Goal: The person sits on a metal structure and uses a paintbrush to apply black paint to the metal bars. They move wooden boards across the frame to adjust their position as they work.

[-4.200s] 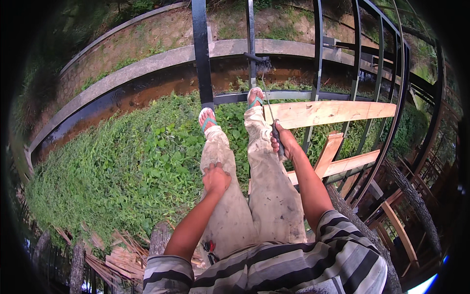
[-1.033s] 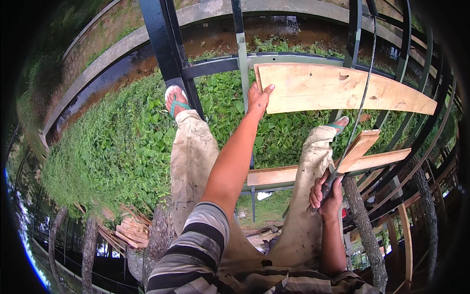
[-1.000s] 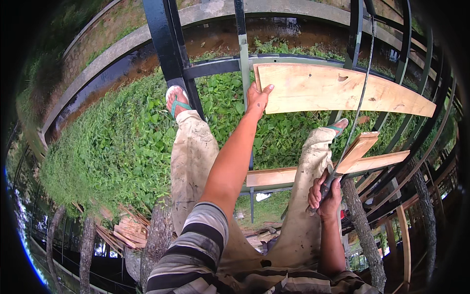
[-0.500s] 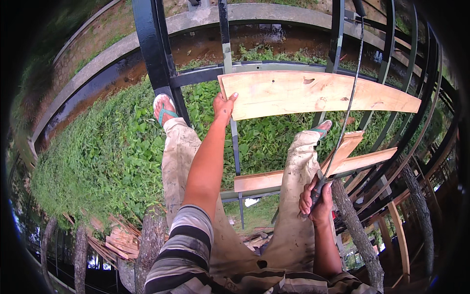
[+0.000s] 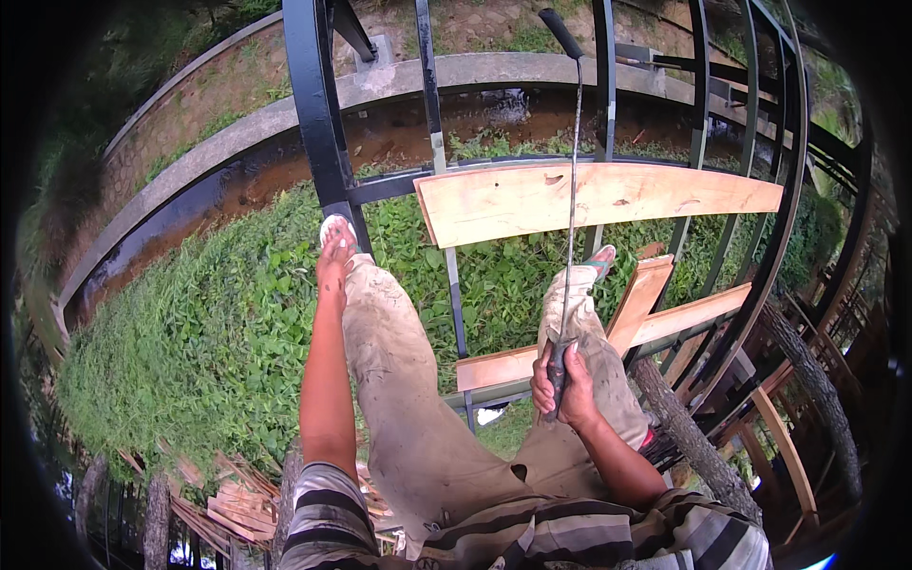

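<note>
A long, thin paint roller (image 5: pixel 572 190) is gripped by its dark handle in my right hand (image 5: pixel 568 385). Its rod rises away from me, and the black cylindrical head (image 5: pixel 560 33) hangs over the far side of the frame. Beside my left lower leg and sandalled foot, my left hand (image 5: pixel 332 266) holds nothing, its fingers stretched out; whether it touches the leg I cannot tell. A wide wooden board (image 5: pixel 608 202) lies across the metal bars, passing behind the rod. Nearer, a narrow board (image 5: pixel 499 368) lies across too, with a short plank (image 5: pixel 639 299) set at an angle to it.
My feet rest on a black and grey metal frame (image 5: pixel 313 104) high above green plants (image 5: pixel 209 332). A muddy channel with a concrete edge (image 5: pixel 475 68) runs beyond. Rough tree-trunk posts (image 5: pixel 693 446) stand at right; a wood scrap pile (image 5: pixel 242 508) lies lower left.
My left hand has let go of the wide board and moved left to beside my left foot. The roller in my right hand has swung left, and its black head now shows.
</note>
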Demonstrator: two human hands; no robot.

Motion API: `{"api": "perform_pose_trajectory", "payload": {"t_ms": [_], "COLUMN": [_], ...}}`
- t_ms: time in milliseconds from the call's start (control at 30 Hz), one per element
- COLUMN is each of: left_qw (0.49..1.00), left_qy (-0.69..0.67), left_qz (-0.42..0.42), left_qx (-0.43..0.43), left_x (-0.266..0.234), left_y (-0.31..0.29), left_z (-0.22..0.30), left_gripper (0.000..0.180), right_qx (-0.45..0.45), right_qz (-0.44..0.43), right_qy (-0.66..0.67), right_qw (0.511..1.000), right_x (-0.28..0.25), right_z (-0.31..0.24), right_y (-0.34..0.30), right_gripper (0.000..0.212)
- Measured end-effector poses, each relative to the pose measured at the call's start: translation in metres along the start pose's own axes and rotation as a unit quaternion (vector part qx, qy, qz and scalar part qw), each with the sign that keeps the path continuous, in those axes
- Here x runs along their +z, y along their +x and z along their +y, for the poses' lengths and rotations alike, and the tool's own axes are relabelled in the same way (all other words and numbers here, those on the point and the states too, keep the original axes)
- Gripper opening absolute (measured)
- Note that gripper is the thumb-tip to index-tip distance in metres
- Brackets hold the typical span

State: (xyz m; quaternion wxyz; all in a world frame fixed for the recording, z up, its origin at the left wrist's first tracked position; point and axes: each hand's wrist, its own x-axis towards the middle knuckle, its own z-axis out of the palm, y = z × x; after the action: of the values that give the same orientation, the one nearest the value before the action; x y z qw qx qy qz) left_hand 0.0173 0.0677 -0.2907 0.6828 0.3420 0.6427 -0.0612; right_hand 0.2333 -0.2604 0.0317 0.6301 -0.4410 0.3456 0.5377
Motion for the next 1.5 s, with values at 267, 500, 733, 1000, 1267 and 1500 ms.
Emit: {"api": "perform_pose_trajectory", "payload": {"t_ms": [267,500,733,1000,1267,1500], "left_qw": [0.987,0.971,0.959,0.907,0.799,0.744], "left_qy": [0.121,0.153,0.228,0.370,0.564,0.659], "left_qz": [0.102,0.175,0.166,-0.057,0.048,0.057], "left_qx": [-0.036,-0.064,-0.001,0.190,0.202,0.094], "left_x": [-0.162,-0.160,0.030,0.329,0.386,0.383], "left_y": [-0.102,-0.178,-0.203,-0.222,-0.332,-0.355], "left_z": [0.005,0.036,0.064,0.135,0.173,0.107], "left_gripper": [0.034,0.026,0.028,0.031,0.035,0.047], "right_qx": [0.052,-0.040,-0.001,-0.056,-0.036,0.042], "right_qz": [-0.096,-0.067,0.110,0.230,0.241,0.228], "right_qy": [0.043,-0.037,-0.313,-0.624,-0.623,-0.620], "right_qw": [0.993,0.996,0.943,0.745,0.744,0.750], "right_x": [0.138,0.126,-0.016,-0.289,-0.260,-0.307], "right_z": [0.020,-0.075,-0.317,-0.333,-0.373,-0.303], "right_y": [-0.072,-0.060,-0.034,-0.009,0.078,0.024], "right_gripper": [0.053,0.040,0.037,0.053,0.057,0.059]}}
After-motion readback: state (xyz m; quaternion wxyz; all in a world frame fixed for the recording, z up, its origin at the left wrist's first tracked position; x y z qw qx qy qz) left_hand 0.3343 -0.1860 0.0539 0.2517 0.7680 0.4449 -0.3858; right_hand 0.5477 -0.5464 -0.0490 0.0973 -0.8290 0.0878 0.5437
